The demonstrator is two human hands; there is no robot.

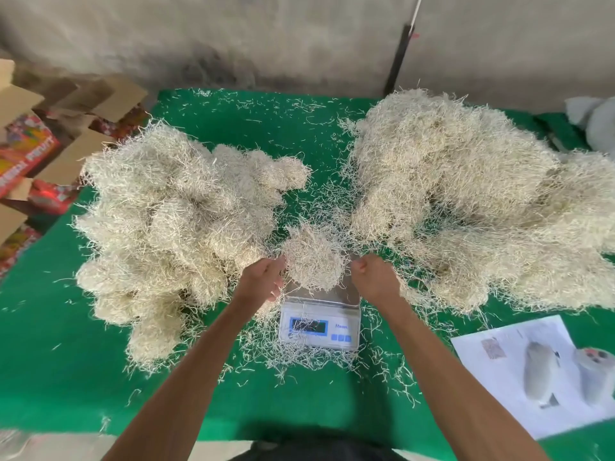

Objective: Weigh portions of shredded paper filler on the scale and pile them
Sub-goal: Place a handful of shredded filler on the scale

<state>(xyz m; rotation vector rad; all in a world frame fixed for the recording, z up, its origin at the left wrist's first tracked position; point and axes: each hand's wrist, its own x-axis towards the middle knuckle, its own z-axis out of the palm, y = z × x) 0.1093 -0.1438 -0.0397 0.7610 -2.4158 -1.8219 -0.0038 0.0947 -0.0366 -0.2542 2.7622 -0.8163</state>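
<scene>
A small white scale (pixel 320 324) with a blue display sits on the green table. A round portion of pale shredded paper (pixel 312 259) lies on its steel pan. My left hand (pixel 263 277) touches the portion's left side with relaxed fingers. My right hand (pixel 374 277) is at the portion's right, fingers curled into strands at the edge of the big heap. A pile of rounded clumps (pixel 173 224) lies to the left. A larger loose heap (pixel 472 194) lies to the right.
Loose strands litter the green table cover (pixel 60 344) around the scale. A printed sheet (pixel 519 371) and a white roll (pixel 595 374) lie at the front right. Open cardboard boxes (pixel 43 134) stand off the table's left edge. A grey wall is behind.
</scene>
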